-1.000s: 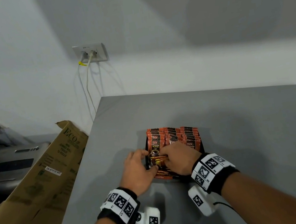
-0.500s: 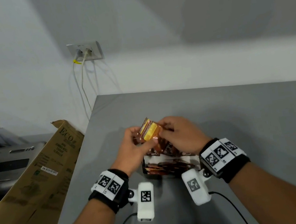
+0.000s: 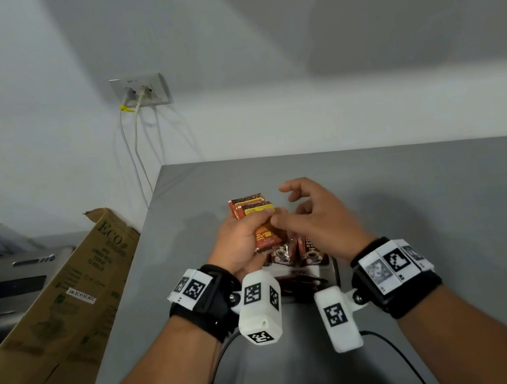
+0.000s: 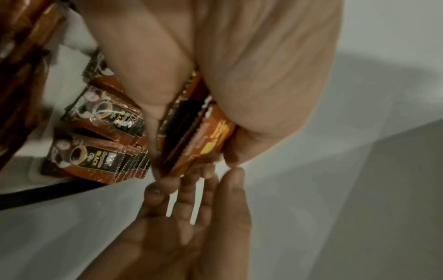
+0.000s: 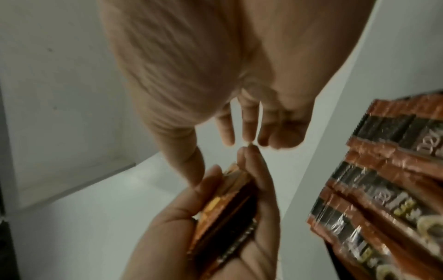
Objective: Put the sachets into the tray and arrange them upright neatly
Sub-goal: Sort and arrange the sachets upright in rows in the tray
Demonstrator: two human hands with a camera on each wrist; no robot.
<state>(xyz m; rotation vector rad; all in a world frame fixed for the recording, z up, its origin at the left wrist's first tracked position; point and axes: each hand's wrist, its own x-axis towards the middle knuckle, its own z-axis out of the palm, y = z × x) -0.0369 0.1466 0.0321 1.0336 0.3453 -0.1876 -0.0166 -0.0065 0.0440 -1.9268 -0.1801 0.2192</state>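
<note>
Lifted since a second ago: both hands were down on the tray then, now they're up above it with a small stack of sachets [image 3: 255, 221] in my left hand [image 3: 240, 243]. Half a second ago both hands were clamped on that stack; right hand has since let go.

Left hand: fingers and thumb curled round the stack, thumb on one face, fingers on the other. Left wrist view shows the stack [image 4: 194, 128] edge-on, squeezed between thumb and palm side. Right wrist view shows the same stack [image 5: 230, 204] lying in the cupped left hand [image 5: 215, 236]. Top edges of the sachets stick out above my knuckles in the head view.

Right hand [image 3: 316, 225]: fingers spread and loosely bent, gripping nothing. Thumb tip sits just beside the left thumb and the stack; cannot tell if it touches the sachets. In the left wrist view the right hand [image 4: 191, 227] points its fingertips [image 4: 230, 181] at the left hand's fingertips, close or just meeting. In the right wrist view my right hand [image 5: 215, 66] hangs relaxed, fingers mostly straight.

Tray [image 3: 333, 270]: on the grey table [image 3: 448, 228], below and between my wrists, mostly hidden by them. Rows of sachets [image 3: 290, 252] already stand upright in it, packed face to face, seen clearly in both wrist views [image 4: 95, 151] [image 5: 383, 189].

Cardboard box [image 3: 64, 302] leans at the table's left edge.
</note>
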